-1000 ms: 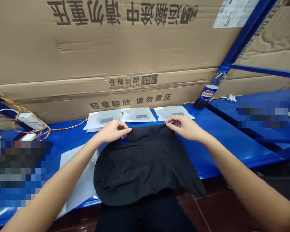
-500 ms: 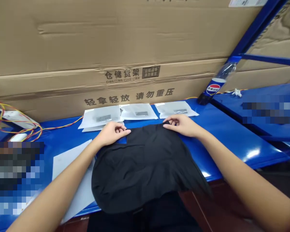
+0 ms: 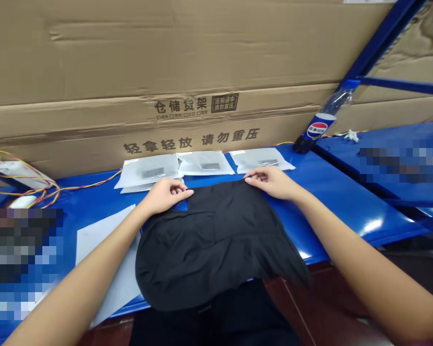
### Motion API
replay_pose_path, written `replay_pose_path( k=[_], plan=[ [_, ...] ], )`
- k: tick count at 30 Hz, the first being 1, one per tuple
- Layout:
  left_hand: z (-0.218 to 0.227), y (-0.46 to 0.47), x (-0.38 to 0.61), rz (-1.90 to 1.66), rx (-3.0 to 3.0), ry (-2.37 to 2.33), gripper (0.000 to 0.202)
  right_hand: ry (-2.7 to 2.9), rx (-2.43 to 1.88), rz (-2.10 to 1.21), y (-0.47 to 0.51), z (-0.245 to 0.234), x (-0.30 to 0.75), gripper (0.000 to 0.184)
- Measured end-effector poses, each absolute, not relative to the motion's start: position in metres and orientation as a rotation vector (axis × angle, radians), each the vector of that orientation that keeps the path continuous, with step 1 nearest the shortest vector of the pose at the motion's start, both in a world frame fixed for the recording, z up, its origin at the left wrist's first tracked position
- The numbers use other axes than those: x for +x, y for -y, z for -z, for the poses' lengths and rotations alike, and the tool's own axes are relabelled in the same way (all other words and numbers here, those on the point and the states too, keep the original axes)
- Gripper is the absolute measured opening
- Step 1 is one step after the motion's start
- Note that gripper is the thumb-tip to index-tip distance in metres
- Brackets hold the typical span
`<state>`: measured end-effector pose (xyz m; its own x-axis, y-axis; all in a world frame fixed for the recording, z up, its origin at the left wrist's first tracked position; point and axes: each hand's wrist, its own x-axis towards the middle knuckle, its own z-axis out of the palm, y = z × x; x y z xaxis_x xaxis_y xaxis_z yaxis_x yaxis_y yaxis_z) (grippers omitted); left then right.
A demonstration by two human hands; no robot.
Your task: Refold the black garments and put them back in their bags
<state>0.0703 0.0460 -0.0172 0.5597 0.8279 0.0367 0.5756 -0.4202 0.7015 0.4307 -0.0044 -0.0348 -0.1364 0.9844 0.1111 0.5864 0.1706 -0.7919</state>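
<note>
A piece of black cloth point(image 3: 216, 240), rounded at its left side, is spread over the front of the blue table and hangs past its edge; what kind of article it is I cannot tell. My left hand point(image 3: 168, 194) pinches its upper left corner between thumb and fingers. At the upper right corner, my right hand point(image 3: 269, 181) grips the cloth the same way. The top edge runs nearly straight between both hands. Under my left forearm lies a pale flat sheet or bag point(image 3: 104, 240), partly covered by the arm and the cloth.
White translucent packets point(image 3: 205, 164) lie in a row at the back against a large cardboard box point(image 3: 187, 57). A Pepsi bottle point(image 3: 319, 126) leans by the blue rack post point(image 3: 378, 43). Red and yellow wires point(image 3: 54, 190) tangle around a white power strip point(image 3: 25, 174) at left.
Both hands keep their hold on the black cloth. Its upper edge looks a little flatter near my right hand. The whole view has shifted slightly.
</note>
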Motion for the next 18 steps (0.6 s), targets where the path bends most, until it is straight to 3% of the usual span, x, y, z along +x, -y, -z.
replay_pose_path(
  k=[11,18],
  plan=[
    [0.016,-0.047,0.069,-0.493,2.165,-1.104,0.049,1.814,-1.472,-0.768,0.003,0.036,0.434,0.045],
    [-0.028,-0.027,0.070,-0.679,2.316,-1.081,0.038,1.739,-1.436,-0.651,0.034,0.007,0.438,0.042]
  ],
)
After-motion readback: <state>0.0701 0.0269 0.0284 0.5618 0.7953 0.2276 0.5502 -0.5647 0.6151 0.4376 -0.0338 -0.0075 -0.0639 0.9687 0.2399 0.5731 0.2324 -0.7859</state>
